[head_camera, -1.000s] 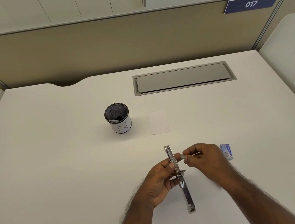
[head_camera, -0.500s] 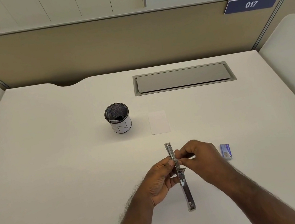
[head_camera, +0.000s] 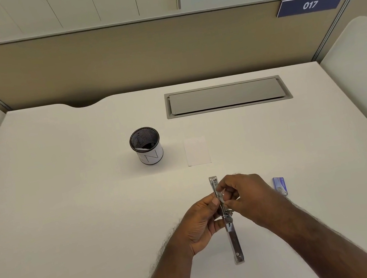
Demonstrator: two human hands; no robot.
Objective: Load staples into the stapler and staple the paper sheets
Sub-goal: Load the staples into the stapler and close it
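Our left hand [head_camera: 200, 223] covered part of the middle of the opened stapler [head_camera: 233, 239], and the fingers of our right hand [head_camera: 245, 197] hid most of its far half, so we could not tell whether any staples sat in the channel. Whatever our right fingertips pinched was too small to make out. Both forearms ran off the bottom edge. The print on the small blue box [head_camera: 279, 185], just right of our right hand, was too fine to read. What lay inside the mesh cup [head_camera: 147, 148], beyond our left hand, stayed unclear.
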